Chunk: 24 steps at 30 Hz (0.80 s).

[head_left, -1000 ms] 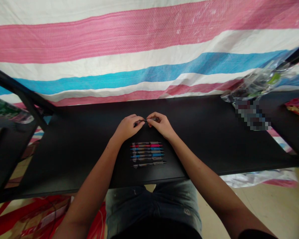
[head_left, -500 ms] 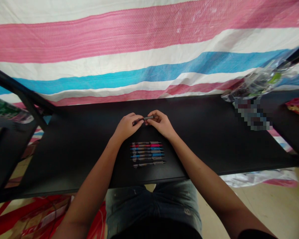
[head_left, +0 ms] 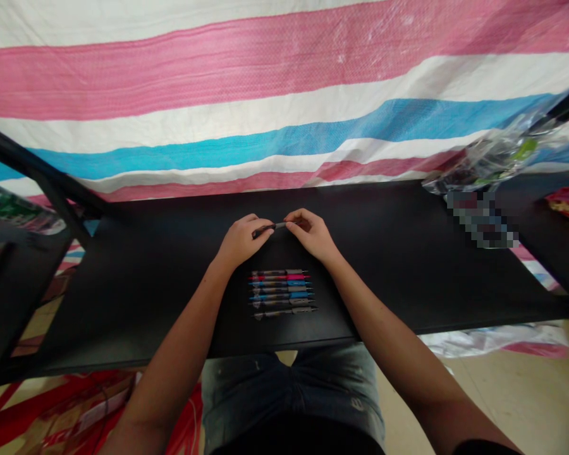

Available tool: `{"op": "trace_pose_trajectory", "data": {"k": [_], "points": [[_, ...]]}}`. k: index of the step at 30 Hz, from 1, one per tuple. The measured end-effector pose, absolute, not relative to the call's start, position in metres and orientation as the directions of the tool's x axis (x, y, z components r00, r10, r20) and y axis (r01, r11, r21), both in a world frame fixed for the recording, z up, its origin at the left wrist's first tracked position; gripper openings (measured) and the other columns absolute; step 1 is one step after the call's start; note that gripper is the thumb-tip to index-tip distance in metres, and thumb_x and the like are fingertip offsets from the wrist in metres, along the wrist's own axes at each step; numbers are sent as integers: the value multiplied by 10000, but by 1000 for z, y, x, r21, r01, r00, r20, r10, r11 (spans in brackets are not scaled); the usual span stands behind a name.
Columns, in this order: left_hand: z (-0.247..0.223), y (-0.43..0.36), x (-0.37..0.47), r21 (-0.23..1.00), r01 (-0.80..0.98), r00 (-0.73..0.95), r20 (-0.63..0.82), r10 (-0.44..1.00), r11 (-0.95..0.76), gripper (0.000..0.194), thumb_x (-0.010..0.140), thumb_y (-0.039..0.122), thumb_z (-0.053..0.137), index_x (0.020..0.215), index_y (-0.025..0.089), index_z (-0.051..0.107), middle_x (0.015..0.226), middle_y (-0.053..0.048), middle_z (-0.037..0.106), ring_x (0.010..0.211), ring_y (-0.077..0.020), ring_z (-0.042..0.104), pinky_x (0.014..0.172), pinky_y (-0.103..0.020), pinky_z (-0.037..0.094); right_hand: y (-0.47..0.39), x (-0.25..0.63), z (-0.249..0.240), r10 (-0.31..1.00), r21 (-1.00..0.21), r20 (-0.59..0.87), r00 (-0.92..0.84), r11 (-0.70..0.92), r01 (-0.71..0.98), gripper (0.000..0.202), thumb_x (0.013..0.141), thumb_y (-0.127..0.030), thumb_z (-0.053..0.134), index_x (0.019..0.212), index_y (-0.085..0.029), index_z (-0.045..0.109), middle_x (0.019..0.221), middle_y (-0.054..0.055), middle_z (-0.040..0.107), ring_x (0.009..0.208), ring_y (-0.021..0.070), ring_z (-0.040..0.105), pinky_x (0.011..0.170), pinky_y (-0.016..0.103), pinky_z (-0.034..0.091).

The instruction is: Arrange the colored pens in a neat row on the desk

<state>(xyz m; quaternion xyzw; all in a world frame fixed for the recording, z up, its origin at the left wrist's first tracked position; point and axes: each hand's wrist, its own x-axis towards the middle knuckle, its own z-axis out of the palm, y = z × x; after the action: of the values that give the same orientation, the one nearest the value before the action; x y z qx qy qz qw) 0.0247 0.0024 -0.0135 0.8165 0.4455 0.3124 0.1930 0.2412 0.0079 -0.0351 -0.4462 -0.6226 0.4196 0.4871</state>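
1. The black table (head_left: 161, 265) runs beneath the hands, from 9 o'clock across to 3 o'clock.
2. A row of pens (head_left: 296, 295) lies flat on it, at 6 o'clock from the hands, side by side with coloured or grey ends toward 3 o'clock.
3. The left hand (head_left: 243, 239) pinches one more pen (head_left: 281, 225) from 9 o'clock; the right hand (head_left: 313, 235) has thumb and fingers drawn narrowly together on its 3 o'clock end.
4. That pen lies crosswise between the hands, at 12 o'clock from the row. It should be light and stiff, fairly sturdy, perhaps slippery on the barrel; the thin tip is probably its weakest part. The barrel and grey section look the best holds.
5. Against half a second ago, the right hand has slid slightly toward 3 o'clock; the left hand and the row look unmoved.
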Motion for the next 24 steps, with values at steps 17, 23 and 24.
{"op": "trace_pose_trajectory", "data": {"k": [17, 23, 24], "points": [[-12, 5, 21, 596, 598, 404, 354, 844, -536, 185, 936, 266, 665, 1053, 185, 782, 924, -51, 698, 758, -152, 628, 750, -287, 501, 10, 251, -30, 951, -913, 239, -196, 289, 288, 374, 914, -534, 642, 739, -204, 670, 762, 31, 645, 699, 172, 571, 677, 324, 455], [-12, 4, 21, 590, 620, 391, 339, 856, -517, 187, 937, 274, 664, 1055, 190, 782, 937, -54, 703, 762, -158, 636, 772, -297, 515, 11, 250, -31, 957, -938, 237, -170, 271, 216, 275, 843, -488, 739, 905, -225, 686, 878, 31, 703, 807, 196, 639, 722, 322, 495], [-12, 4, 21, 589, 620, 396, 335, 855, -518, 184, 936, 271, 665, 1055, 193, 783, 937, -52, 701, 767, -159, 638, 777, -298, 516, 11, 250, -31, 953, -930, 246, -175, 283, 234, 266, 849, -485, 731, 871, -224, 687, 869, 33, 701, 806, 199, 637, 726, 328, 493]]}}
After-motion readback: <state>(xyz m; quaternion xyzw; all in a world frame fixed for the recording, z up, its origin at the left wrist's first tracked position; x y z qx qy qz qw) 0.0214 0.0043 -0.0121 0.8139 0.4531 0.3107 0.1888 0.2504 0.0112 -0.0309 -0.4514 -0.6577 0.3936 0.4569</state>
